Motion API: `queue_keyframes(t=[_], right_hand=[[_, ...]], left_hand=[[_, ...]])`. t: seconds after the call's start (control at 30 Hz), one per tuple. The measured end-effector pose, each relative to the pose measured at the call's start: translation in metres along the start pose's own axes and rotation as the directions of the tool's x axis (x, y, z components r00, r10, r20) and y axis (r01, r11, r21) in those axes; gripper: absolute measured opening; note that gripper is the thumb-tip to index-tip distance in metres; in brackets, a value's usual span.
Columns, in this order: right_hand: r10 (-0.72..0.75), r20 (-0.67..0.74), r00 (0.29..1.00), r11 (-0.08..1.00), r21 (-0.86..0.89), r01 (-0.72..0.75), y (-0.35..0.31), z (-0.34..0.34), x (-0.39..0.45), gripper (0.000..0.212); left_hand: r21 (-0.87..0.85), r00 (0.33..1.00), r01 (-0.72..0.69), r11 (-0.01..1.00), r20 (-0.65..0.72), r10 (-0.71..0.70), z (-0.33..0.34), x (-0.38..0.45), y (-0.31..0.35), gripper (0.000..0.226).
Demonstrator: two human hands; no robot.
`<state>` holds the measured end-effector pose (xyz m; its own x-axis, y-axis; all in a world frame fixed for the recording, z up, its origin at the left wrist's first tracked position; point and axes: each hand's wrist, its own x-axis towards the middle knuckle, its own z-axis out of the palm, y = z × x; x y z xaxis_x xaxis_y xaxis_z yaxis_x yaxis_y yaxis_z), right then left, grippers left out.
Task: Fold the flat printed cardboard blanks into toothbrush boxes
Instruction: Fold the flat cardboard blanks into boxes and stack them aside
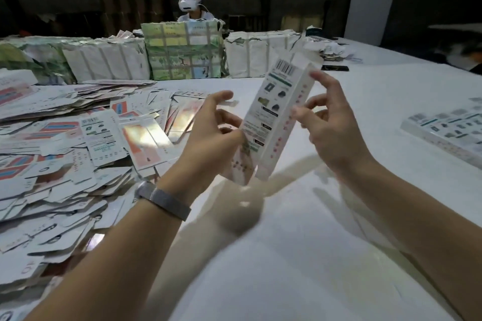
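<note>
Box: a half-folded printed box [271, 122] is held upright above the white tabletop [352, 101].
Left hand [211, 135]: fingers pinching its lower left edge.
Right hand [331, 122]: fingers loosely spread, touching its right side.
Blanks [65, 143]: heaped at left.

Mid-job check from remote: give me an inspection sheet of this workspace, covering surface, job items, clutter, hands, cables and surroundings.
Surface: white table, glossy, shadows of the arms on it.
Job's things: partly folded box held up above the table; loose heap of flat blanks on the left; row of finished boxes at the right edge.
Clutter: wrapped bundles along the far side; torn wrapping scraps; dark phone-like slab.
Hands: left hand grips the box's lower part; right hand has fingertips at its right edge, contact blurred.
Cables: nothing seen.
Surroundings: dim room, seated person with white headset opposite.
</note>
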<state>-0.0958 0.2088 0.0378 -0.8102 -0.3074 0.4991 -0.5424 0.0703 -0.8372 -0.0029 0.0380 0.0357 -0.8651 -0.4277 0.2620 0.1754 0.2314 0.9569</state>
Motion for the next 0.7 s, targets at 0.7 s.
queue_keyframes(t=[0.7], right_hand=[[-0.085,0.068,0.994,0.996,0.009,0.084,0.006,0.0,0.002,0.01]], left_hand=[[-0.412,0.834,0.329,0.85,0.549,-0.057,0.033,-0.027,0.0,0.037]])
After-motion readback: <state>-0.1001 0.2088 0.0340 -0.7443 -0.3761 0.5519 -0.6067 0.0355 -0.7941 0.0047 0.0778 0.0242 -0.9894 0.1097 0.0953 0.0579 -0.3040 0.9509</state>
